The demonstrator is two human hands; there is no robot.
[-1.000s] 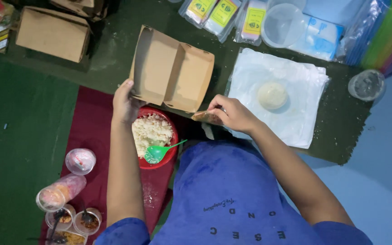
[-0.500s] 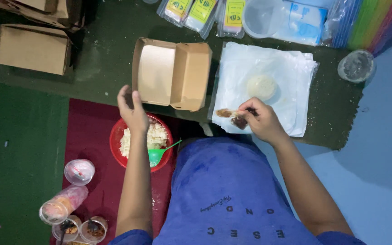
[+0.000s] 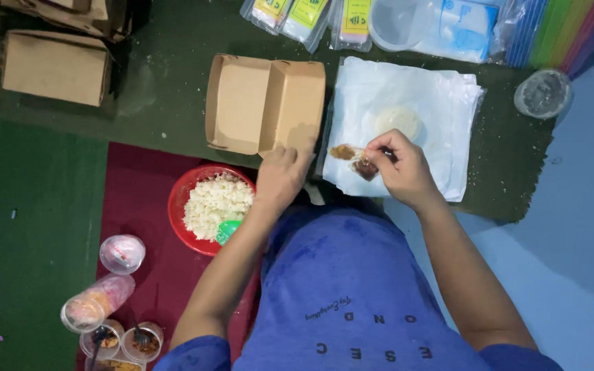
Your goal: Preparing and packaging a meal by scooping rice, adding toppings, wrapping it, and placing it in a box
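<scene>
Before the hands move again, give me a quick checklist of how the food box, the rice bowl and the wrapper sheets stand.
1. Open cardboard box lid back, inside bare: ok.
2. Left hand on the box's near edge: ok.
3. Right hand pinching a small brown packet over the white sheets: ok.
4. Whether the packet is open: cannot tell.
5. Red bowl of rice upright beside the box, green spoon in it: ok.

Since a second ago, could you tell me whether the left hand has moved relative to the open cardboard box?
Yes. The left hand has shifted from the left near corner of the open cardboard box across to its right near corner, beside the white paper.
</scene>
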